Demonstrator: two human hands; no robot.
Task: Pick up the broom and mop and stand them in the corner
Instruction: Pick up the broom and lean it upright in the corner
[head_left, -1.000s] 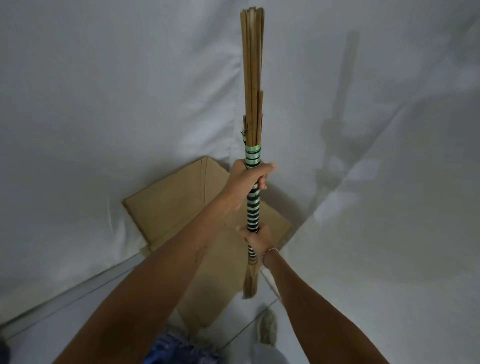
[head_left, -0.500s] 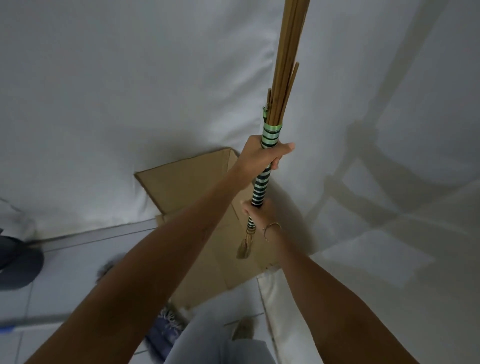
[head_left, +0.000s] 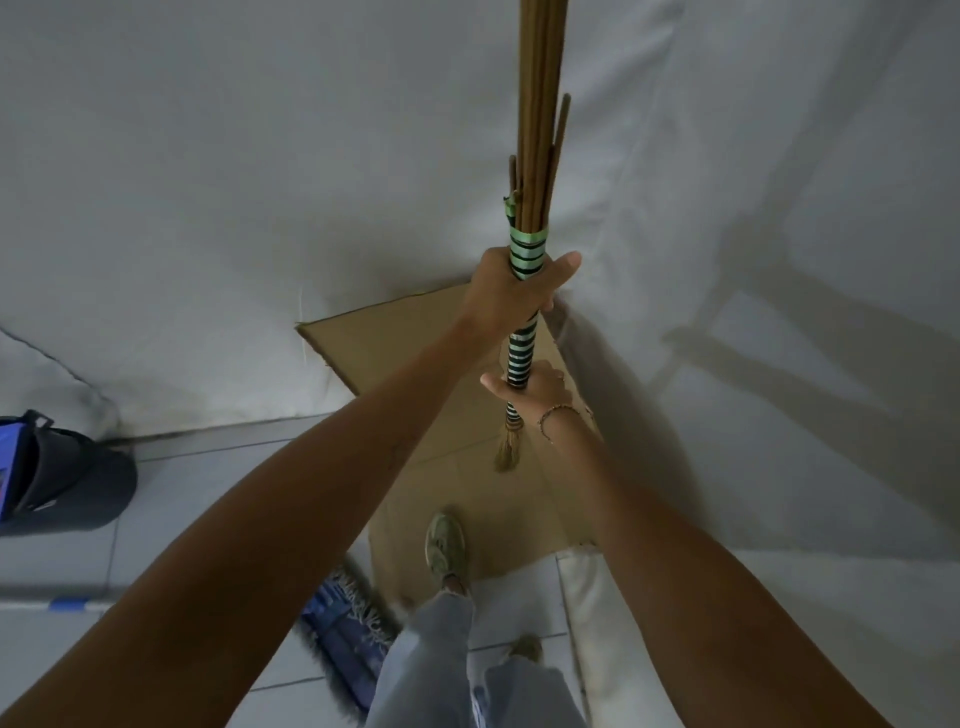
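Head view: both hands (left (head_left: 511, 293) above right (head_left: 535, 389)) wrap broom (head_left: 524, 291) handle

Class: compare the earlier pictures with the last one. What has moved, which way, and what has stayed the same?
The broom has been lifted: its tasselled lower end now hangs higher above the cardboard. The view has swung, bringing in a bin, the mop on the floor, and a shoe. Unchanged: left hand grips above, right hand below.
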